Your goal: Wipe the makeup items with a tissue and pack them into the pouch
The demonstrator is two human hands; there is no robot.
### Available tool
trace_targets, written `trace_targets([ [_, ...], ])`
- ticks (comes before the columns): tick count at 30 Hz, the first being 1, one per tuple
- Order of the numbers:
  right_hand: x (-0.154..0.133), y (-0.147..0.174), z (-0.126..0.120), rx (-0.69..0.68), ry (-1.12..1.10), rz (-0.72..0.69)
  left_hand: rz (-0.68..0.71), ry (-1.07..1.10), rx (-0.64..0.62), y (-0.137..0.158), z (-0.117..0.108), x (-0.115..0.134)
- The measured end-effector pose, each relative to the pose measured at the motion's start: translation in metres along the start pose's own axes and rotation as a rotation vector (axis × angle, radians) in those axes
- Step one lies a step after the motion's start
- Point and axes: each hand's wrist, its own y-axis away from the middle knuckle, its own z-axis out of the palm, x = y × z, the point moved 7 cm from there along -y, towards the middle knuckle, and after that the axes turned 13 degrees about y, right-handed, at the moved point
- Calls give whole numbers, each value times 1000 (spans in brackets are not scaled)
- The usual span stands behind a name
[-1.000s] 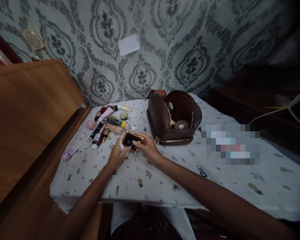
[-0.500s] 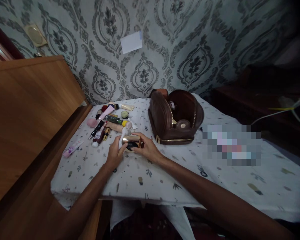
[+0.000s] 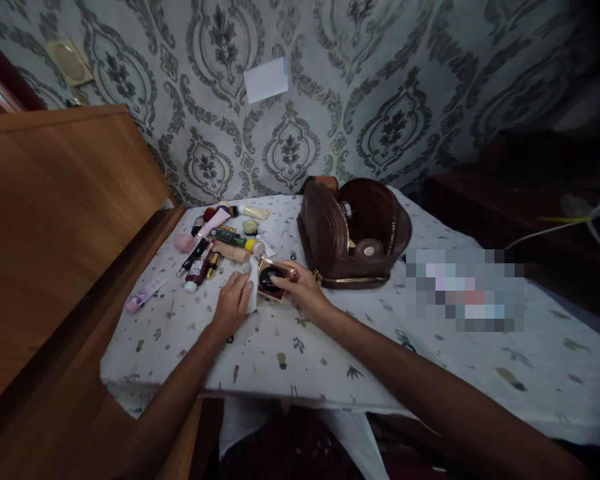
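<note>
Right hand (image 3: 306, 291), clamped on gold-edged case (image 3: 269, 277); left hand (image 3: 231, 301), closed on white tissue (image 3: 253, 297); brown zip bag (image 3: 323, 233), two o'clock; tablecloth (image 3: 275, 353), stretching to edge at six o'clock

Left hand (image 3: 231, 305): bare
Right hand (image 3: 309, 291): bare
Forearms (image 3: 400, 368): bare
Clothing (image 3: 291, 452), near edge: dark maroon, small pale flecks (pattern too dim to read)

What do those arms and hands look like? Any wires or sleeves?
They're a person's: the left hand and right hand show no gloves. The forearms are slender and bare, without visible sleeves, watch, bracelet, wires or markings. Any rings would be too small to tell.
</note>
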Motion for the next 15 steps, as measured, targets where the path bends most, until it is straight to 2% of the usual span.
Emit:
trace_targets([
  [3, 4, 0, -3, 56, -120, 93, -15, 20, 7, -1, 2, -2],
  [5, 3, 1, -2, 39, -170, 109, -44, 54, 26, -1, 2, -5],
  [10, 2, 6, 10, -135, -192, 128, -165, 198, 147, 0, -8, -15],
  [15, 5, 10, 20, -262, -131, 152, -191, 261, 242, 2, -15, -16],
])
